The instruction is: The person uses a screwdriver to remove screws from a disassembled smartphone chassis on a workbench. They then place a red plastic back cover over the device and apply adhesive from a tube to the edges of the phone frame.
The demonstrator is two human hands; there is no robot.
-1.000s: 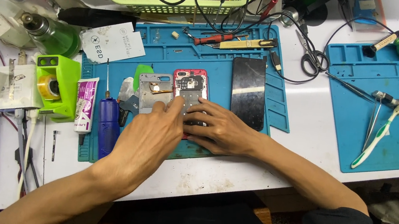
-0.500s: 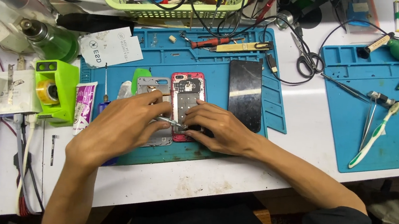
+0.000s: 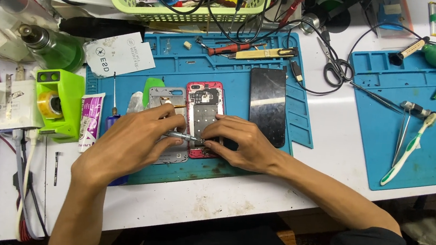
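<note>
While the left hand (image 3: 128, 143) pinches a slim metal screwdriver (image 3: 182, 135), its fingers closed on the shaft, the tool lies nearly level, long axis running left to right, tip pointing right at the lower part of the opened red phone (image 3: 204, 117). Phone: flat on the blue mat (image 3: 234, 65), long axis running away from the person, camera end farthest. Right hand (image 3: 240, 143): fingers curled together, pressed on the phone's lower right edge, just beside the tip. Both hands touch or nearly touch the phone; the right is nearer. Grey metal plate (image 3: 167, 99): left of the phone, partly under the left hand. Black phone (image 3: 268, 103): right, apart.
</note>
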